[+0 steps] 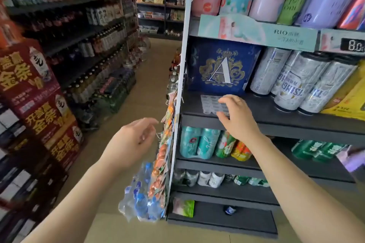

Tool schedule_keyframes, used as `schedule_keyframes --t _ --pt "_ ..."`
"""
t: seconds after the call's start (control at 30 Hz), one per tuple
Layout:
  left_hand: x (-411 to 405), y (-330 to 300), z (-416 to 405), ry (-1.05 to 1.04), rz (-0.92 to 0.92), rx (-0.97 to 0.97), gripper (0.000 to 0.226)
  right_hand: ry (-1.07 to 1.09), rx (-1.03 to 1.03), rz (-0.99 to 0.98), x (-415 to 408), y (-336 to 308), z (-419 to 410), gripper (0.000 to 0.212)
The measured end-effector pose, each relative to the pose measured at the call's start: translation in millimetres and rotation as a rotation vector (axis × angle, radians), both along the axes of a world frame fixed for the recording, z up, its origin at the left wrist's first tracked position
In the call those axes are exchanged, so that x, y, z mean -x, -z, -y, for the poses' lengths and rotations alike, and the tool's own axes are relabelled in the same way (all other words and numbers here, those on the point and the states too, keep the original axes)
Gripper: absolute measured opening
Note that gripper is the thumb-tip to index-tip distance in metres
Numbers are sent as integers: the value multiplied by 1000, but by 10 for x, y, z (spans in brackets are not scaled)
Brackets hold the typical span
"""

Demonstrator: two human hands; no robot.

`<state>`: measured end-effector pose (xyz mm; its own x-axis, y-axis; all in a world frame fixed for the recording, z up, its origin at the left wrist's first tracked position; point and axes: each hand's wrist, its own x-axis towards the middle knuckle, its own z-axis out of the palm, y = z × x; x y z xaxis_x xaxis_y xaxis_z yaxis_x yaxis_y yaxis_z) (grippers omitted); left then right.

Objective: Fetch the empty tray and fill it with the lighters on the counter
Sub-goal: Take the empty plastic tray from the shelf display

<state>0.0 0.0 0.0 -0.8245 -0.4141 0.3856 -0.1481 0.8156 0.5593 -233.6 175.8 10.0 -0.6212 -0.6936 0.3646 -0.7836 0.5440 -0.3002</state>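
A clear plastic tray (210,103) with many small empty pockets lies flat on a dark shelf (276,118), in front of a blue box marked "A" (222,67). My right hand (238,116) reaches over the tray's right part, fingers spread and relaxed, fingertips at or just above the tray; contact is unclear. Out in the aisle, left of the shelf unit, my left hand (131,144) hovers with loosely bent fingers and holds nothing. No lighters or counter are in view.
Silver beer cans (300,83) and a yellow carton (347,100) stand on the same shelf to the right. Snack packets (164,156) and bundled water bottles (142,197) hang at the shelf's left end. Stacked red drink cartons (39,100) and bottle shelves line the aisle's left side.
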Motion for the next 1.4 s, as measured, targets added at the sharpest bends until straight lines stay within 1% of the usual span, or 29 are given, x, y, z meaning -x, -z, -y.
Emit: schedule_keyframes --t 0.13,0.23,0.27,0.33,0.4,0.53,0.6,0.63,0.7,0.77,0.8,0.87,0.9,0.93,1.0,1.07,1.1,1.13,1.27,1.33,1.4 --pt "24 43 76 8 5 37 21 -6 -210 109 218 -53 113 56" --pt "83 66 141 33 12 42 21 31 -372 -4 361 -57 186 72" --pt "108 74 163 38 20 40 21 54 -407 -12 384 -68 201 75" --pt "167 102 189 40 49 36 21 94 -437 -17 411 -53 202 79" --pt "219 145 220 57 103 59 23 106 -404 -27 381 -7 171 80" --pt "270 233 269 77 172 41 24 65 -399 -199 259 -10 83 85" --pt "278 247 288 105 168 36 23 35 -452 -265 138 -30 51 82" --pt "280 247 300 118 161 35 23 29 -481 -292 55 -34 41 78" --pt "278 244 322 143 149 34 23 28 -486 -357 -152 -16 28 62" --pt "260 254 339 166 131 28 21 24 -400 -442 -423 40 -19 53" --pt "241 275 349 177 121 21 21 13 -309 -492 -572 87 -54 49" --pt "188 334 365 181 114 7 21 -44 -150 -586 -815 224 -123 36" --pt "151 377 365 171 125 -5 21 -92 -99 -582 -898 298 -150 28" --pt "110 428 360 157 147 -17 21 -140 -75 -548 -954 375 -162 24" --pt "6 565 314 114 208 -33 20 -232 -131 -415 -980 563 -164 23" --pt "-106 743 237 49 279 -55 19 -287 -268 -195 -924 793 -122 25" --pt "-163 852 193 2 319 -73 19 -282 -346 -94 -879 935 -87 26" --pt "-223 969 146 -55 362 -93 20 -273 -423 -32 -825 1101 -46 27" --pt "-579 1483 -101 -354 505 -236 23 -251 -653 281 -750 1703 127 27" --pt "-843 1724 -277 -471 548 -321 23 -313 -750 358 -804 1951 203 24" --pt "-1180 1920 -486 -588 572 -414 25 -408 -821 358 -909 2120 299 17"
